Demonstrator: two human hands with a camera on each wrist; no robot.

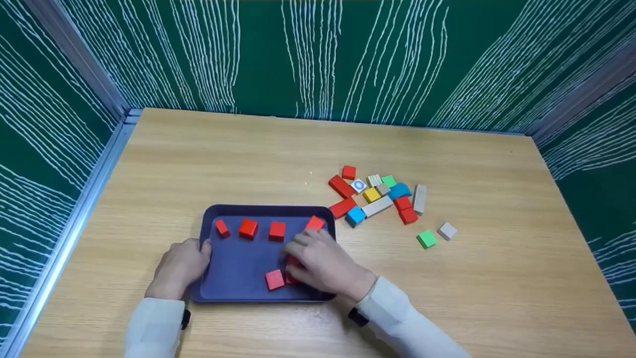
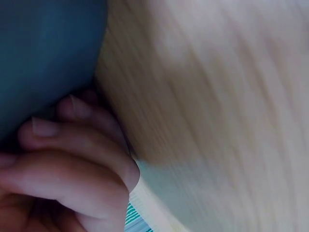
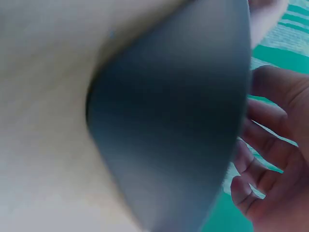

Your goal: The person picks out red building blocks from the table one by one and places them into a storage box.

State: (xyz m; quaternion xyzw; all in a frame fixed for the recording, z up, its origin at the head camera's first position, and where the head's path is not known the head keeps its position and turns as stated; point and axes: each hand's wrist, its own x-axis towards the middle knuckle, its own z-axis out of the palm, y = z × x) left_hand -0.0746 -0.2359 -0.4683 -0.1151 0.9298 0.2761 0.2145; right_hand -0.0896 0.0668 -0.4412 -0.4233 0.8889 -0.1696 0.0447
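1. The dark blue tray (image 1: 233,261) lies between the two hands, the left hand (image 1: 180,264) at its left edge, the right hand (image 1: 323,261) over its right part.
2. One partly covered red block (image 1: 293,259) sits beneath the right hand's bent fingers; a pinkish-red block (image 1: 274,280) lies just left of it, and a far-corner red block (image 1: 315,222) just beyond the knuckles.
3. The right fingers cover much of the red underneath, and the tray's wall hides their tips in the right wrist view; whether they pinch anything, I cannot tell.
4. The left wrist view is blurred and cuts off most of the tray.
5. The left hand grips the tray, thumb at the rim, fingers curled below.
6. The right forearm slants inward from the lower right.
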